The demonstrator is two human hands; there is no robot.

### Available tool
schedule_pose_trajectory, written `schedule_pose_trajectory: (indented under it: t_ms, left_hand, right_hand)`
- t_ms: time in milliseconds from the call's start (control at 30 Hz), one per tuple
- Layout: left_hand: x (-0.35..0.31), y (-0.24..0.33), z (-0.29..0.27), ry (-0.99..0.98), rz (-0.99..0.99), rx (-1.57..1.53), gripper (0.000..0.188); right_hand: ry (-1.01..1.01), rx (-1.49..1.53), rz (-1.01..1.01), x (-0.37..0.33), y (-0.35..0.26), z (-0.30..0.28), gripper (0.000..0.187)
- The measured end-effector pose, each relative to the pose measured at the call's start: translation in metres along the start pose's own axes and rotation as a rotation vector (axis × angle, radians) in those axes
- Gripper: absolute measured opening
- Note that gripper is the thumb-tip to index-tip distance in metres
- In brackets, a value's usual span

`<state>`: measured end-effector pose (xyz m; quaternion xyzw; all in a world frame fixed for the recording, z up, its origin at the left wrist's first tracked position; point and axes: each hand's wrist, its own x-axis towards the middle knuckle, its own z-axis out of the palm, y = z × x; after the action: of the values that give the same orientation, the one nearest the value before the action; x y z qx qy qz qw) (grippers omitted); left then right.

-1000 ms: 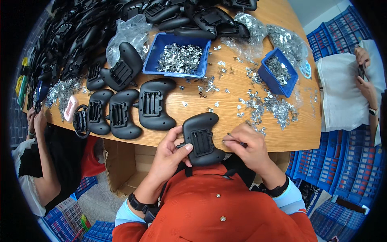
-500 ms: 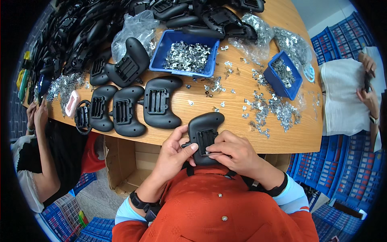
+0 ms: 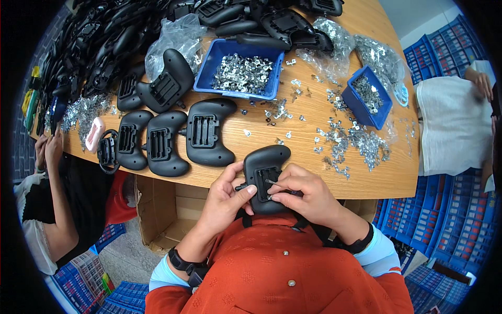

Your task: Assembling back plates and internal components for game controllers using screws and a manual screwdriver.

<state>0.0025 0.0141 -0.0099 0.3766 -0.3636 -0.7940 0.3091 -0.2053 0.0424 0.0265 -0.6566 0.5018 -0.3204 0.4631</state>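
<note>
Bright, even light makes the metal clips [image 3: 368,144] glint on the wooden table [image 3: 397,180]. Fisheye distortion bends edges within a black rim; at right, a co-worker's hand [image 3: 480,85] blurs.

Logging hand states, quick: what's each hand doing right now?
Left hand: closed on the black controller shell, at its left side.
Right hand: closed around a thin tool, over that shell.

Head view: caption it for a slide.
Left hand holds a black controller shell; right hand holds a thin tool over its battery bay.
</note>
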Motion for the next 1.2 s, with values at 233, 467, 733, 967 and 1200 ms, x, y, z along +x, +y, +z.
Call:
schedule_pose_trajectory:
  t_ms: [233,467,733,967,1200]
  left_hand:
    - [0.000,0.001,0.000,-0.001,0.006,0.006,0.049]
    - [0.000,-0.001,-0.002,-0.017,0.024,0.005,0.049]
    - [0.000,-0.002,-0.002,-0.023,0.025,-0.013,0.050]
    - [0.001,-0.001,-0.001,-0.024,0.025,-0.002,0.051]
    - [0.000,-0.001,-0.002,-0.004,0.010,0.005,0.050]
  right_hand:
    - [0.001,0.014,0.027,0.001,0.000,-0.004,0.014]
    - [-0.017,0.018,-0.012,0.004,-0.003,0.005,0.016]
    - [-0.022,-0.077,-0.037,0.005,-0.002,0.006,0.014]
    - [-0.007,-0.158,-0.020,0.003,0.000,0.007,0.012]
    - [-0.030,-0.228,-0.163,-0.002,0.000,0.004,0.015]
